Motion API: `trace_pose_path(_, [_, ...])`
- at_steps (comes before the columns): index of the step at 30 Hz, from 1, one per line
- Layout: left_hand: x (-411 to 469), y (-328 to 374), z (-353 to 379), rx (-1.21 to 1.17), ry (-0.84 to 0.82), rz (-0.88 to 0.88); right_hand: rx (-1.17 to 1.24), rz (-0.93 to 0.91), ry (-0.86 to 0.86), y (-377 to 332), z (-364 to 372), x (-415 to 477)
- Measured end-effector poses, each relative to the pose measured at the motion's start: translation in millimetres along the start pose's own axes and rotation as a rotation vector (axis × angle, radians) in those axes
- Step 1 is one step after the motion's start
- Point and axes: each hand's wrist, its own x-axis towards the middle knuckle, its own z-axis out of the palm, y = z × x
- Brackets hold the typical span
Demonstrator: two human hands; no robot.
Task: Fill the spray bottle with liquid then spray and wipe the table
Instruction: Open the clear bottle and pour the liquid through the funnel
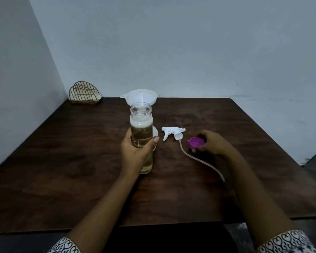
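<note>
My left hand (135,152) grips a clear open-mouthed bottle (141,125) of yellowish liquid with foam on top, held upright near the table's middle. Directly behind it stands a white funnel (141,96) on a white container (155,136), which the clear bottle mostly hides. A white spray head (172,134) with a long dip tube (199,159) lies on the dark wooden table (80,170) to the right of the bottle. My right hand (212,143) holds a purple cap (196,142) just above or on the table, right of the spray head.
A wire napkin holder (85,94) with napkins sits at the table's far left corner against the wall. Grey walls close the far and left sides. The table's near edge runs across below my forearms.
</note>
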Motion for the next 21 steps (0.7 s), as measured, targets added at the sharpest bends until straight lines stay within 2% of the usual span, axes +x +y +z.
trace_pose_path(6, [0,-2,2,-0.01,0.007,0.001,-0.075,-0.012,-0.032,0,9,4])
trace_pose_path(8, [-1,0,1,-0.023,-0.007,-0.002,-0.06,-0.024,0.034,-7,0,-3])
trace_pose_path(11, [1,0,-1,-0.014,-0.033,-0.024,0.202,-0.115,0.248,-38,-9,-27])
trace_pose_path(12, [2,0,-3,-0.01,-0.047,-0.032,0.323,-0.174,0.264,-56,-9,-38])
trace_pose_path(16, [0,-3,-13,-0.026,-0.127,-0.058,0.642,-0.355,0.03,-121,18,-66])
trace_pose_path(18, [-2,-4,-24,-0.05,-0.165,-0.066,0.708,-0.347,0.025,-140,34,-66])
trace_pose_path(21, [-5,-3,-45,-0.094,-0.208,-0.092,0.749,-0.319,0.108,-152,48,-64])
